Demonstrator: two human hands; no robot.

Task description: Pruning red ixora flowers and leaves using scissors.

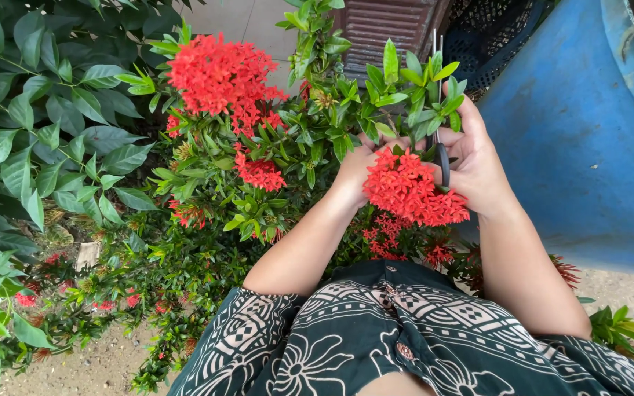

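Scissors (440,110) stand nearly upright in our right hand (478,165), the thin metal blades pointing toward twelve o'clock through the leaves and the dark handle tucked against the palm. Our right hand is curled around that handle, thumb side toward the plant; whether the blades are apart or together we cannot tell, since foliage covers most of them. Our left hand (357,165) sits just at nine o'clock of the right one, fingers folded into the green stems, and it seems to pinch a stalk, though leaves hide the fingertips. Directly at six o'clock of both hands hangs a dense red flower cluster (412,191), touching the heel of each palm. A larger red flower head (221,73) rises at ten o'clock, well apart from our hands, with a smaller bloom (260,174) between it and our left wrist. The flowering shrub (273,147) fills the middle of the view, and a broad-leaved bush (38,125) spreads at nine o'clock. A big blue barrel (588,139) stands at three o'clock, near our right forearm. Our dark patterned garment (376,337) shows at six o'clock.
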